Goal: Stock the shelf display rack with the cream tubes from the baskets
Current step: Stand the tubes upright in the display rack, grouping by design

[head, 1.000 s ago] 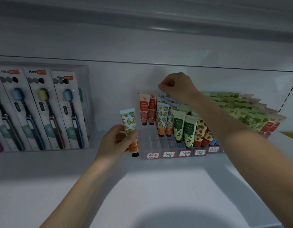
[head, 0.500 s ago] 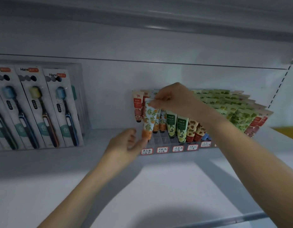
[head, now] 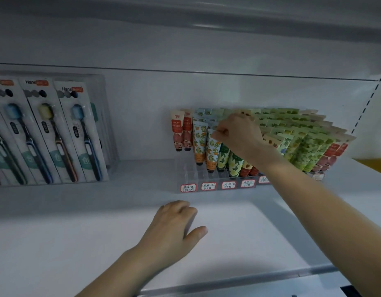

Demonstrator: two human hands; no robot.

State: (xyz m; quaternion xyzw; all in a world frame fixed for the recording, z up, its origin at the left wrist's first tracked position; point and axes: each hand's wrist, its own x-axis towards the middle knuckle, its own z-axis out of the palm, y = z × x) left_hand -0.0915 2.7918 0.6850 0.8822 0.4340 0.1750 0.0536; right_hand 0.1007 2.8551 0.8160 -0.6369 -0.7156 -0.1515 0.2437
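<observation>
Cream tube (head: 213,151) upright, cap down, pinched by right hand (head: 238,136); left hand (head: 174,228) spread.

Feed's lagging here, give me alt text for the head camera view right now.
The right hand pinches the top edge of an orange-print cream tube, cap down in the clear display rack, beside rows of other patterned tubes. The left hand is open and empty over the white shelf; boxed toothbrushes stand to the left.

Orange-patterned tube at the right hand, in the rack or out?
In the rack: the tube stands cap-down in a slot beside a matching tube; the right hand pinches its top.
</observation>
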